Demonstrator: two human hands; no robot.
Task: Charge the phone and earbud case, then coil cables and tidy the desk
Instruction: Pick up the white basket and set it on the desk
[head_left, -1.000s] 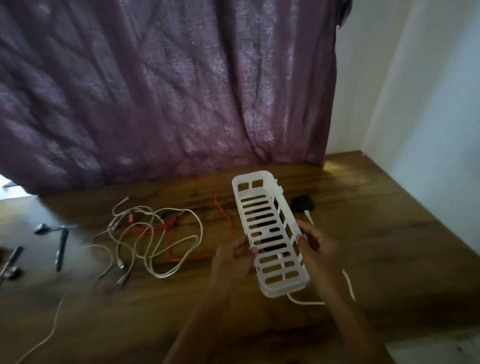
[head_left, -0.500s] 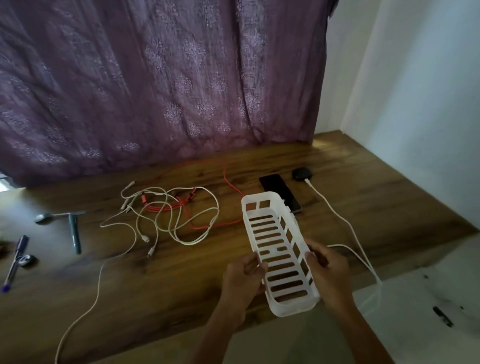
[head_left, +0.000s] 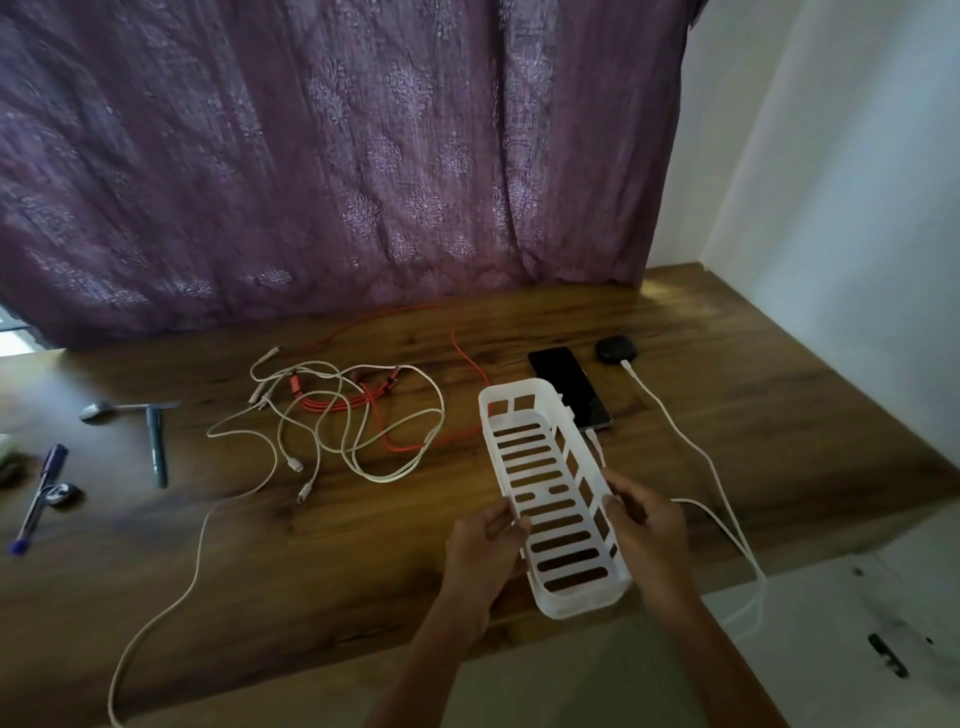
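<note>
I hold a white slotted plastic basket (head_left: 540, 452) over the front of the wooden desk (head_left: 337, 561), lengthwise away from me. My left hand (head_left: 485, 545) grips its left wall and my right hand (head_left: 647, 530) grips its right wall. Behind the basket lies a black phone (head_left: 563, 382) with a cable at its near end. A black earbud case (head_left: 615, 349) sits to the phone's right, with a white cable (head_left: 696, 447) plugged into it and running off the desk's front edge. Tangled white cables (head_left: 332, 431) and a red cable (head_left: 343, 402) lie left of the basket.
A spoon (head_left: 101, 412), a dark pen (head_left: 156, 447) and a blue pen (head_left: 39, 499) lie at the desk's left end. A purple curtain (head_left: 337, 156) hangs behind the desk. White walls stand to the right, and pale floor shows below the front edge.
The basket has come toward me and lower, uncovering the phone and earbud case behind it. The view has pulled back from the desk. Both hands keep their grip.
</note>
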